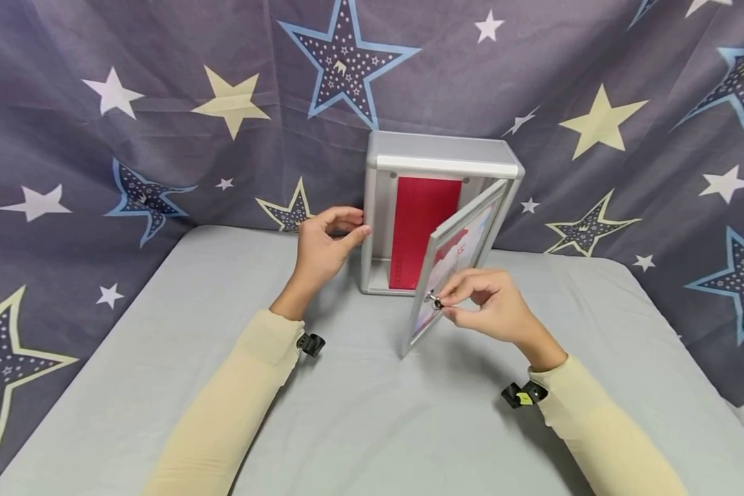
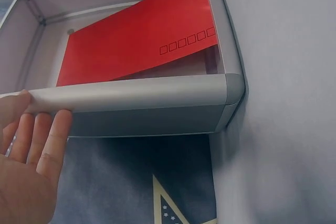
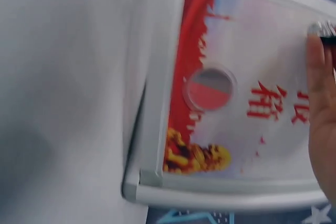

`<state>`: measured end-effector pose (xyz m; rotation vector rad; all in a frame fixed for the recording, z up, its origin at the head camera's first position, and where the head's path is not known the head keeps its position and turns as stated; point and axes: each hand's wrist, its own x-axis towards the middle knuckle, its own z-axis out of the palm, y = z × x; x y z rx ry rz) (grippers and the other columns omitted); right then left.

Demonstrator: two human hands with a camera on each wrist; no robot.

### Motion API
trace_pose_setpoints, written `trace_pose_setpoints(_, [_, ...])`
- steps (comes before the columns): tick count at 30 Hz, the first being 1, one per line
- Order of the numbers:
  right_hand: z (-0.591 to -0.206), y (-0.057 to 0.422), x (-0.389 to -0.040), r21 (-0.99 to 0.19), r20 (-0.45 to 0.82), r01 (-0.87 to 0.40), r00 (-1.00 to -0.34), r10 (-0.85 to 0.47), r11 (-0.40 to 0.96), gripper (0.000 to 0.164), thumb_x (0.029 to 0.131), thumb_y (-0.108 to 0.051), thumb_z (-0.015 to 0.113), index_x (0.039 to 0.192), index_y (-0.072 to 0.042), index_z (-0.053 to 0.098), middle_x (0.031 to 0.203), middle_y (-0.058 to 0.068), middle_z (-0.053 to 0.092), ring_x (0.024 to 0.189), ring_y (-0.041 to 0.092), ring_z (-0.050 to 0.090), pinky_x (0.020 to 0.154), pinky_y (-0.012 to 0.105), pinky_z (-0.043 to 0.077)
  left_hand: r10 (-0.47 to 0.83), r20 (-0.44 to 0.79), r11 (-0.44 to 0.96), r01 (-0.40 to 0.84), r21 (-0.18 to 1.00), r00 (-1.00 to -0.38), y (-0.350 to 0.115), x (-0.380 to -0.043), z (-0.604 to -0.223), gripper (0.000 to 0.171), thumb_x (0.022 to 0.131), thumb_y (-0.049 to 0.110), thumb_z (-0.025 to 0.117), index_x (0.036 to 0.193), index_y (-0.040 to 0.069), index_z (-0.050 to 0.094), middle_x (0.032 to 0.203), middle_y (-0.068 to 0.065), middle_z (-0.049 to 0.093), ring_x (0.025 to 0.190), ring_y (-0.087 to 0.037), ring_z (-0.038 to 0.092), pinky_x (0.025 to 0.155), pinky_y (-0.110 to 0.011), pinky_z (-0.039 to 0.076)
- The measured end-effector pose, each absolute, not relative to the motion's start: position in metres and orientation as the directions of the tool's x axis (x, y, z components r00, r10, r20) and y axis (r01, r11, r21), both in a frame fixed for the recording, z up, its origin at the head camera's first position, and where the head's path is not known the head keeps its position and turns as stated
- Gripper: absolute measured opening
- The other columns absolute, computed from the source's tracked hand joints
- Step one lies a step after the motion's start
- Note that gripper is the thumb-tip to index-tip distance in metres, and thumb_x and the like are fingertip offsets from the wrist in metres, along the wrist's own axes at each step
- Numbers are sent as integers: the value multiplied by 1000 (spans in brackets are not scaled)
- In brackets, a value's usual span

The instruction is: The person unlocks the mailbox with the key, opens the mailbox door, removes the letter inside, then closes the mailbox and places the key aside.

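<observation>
A silver-framed letter box (image 1: 448,151) stands upright with its hinged door (image 1: 417,320) swung out on the right. Inside leans a red envelope (image 2: 142,38) with a row of small printed squares. My left hand (image 1: 324,242) holds the box's left frame, thumb at the front edge and fingers along the side. At the door's free edge, my right hand (image 1: 490,303) pinches a small key (image 1: 437,302) at the lock between thumb and fingers. The door's printed front, with red lettering and a round window (image 3: 210,88), shows in the right wrist view.
A pale grey cloth covers the table (image 1: 347,413). Behind and beside it hangs a dark curtain (image 1: 180,41) with a star pattern, close to the back of the box. Black wrist cameras (image 1: 311,344) sit at both cuffs.
</observation>
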<state>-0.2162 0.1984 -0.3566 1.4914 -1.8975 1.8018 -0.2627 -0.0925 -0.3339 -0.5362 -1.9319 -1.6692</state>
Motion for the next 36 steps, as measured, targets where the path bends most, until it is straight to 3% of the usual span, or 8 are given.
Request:
trace_pose_setpoints(6, [-349, 222, -215, -728, 624, -643, -477, -619, -238, 33, 69, 32, 65, 83, 3, 73, 93, 17, 73, 89, 20, 71, 75, 29, 62, -47, 605, 128, 595, 793, -795, -93, -267, -338, 23, 84, -8, 80, 105, -11, 72, 96, -27, 73, 85, -35, 71, 67, -16, 56])
trace_pose_setpoints(14, [-345, 255, -216, -774, 556, -591, -464, -690, -226, 40, 66, 36, 62, 84, 2, 73, 91, 16, 73, 84, 19, 69, 71, 26, 61, -52, 603, 125, 594, 795, -796, -95, -280, -351, 24, 83, 2, 85, 104, -3, 76, 95, -18, 75, 82, -19, 71, 68, -21, 58])
trace_pose_setpoints(24, [-339, 285, -221, -803, 543, -518, -431, -720, -295, 47, 61, 40, 57, 89, 7, 75, 89, 12, 76, 82, 15, 72, 73, 26, 61, -53, 616, 134, 606, 784, -786, -97, -282, -353, 23, 83, 6, 86, 104, 0, 76, 94, -14, 75, 81, -17, 72, 68, -24, 59])
trace_pose_setpoints(30, [-339, 299, -224, -836, 512, -452, -439, -739, -311, 53, 59, 44, 53, 91, 8, 74, 94, 11, 76, 88, 16, 72, 76, 27, 61, -58, 608, 137, 597, 791, -792, -96, -282, -352, 26, 83, 4, 86, 106, -1, 76, 96, -17, 75, 82, -18, 71, 68, -23, 58])
trace_pose_setpoints(36, [-337, 312, -224, -867, 462, -427, -495, -736, -257, 59, 60, 42, 53, 105, 9, 75, 102, 13, 77, 93, 17, 73, 79, 30, 62, -64, 598, 137, 587, 798, -799, -95, -282, -352, 27, 83, 2, 86, 107, -3, 75, 97, -19, 75, 83, -19, 70, 67, -23, 57])
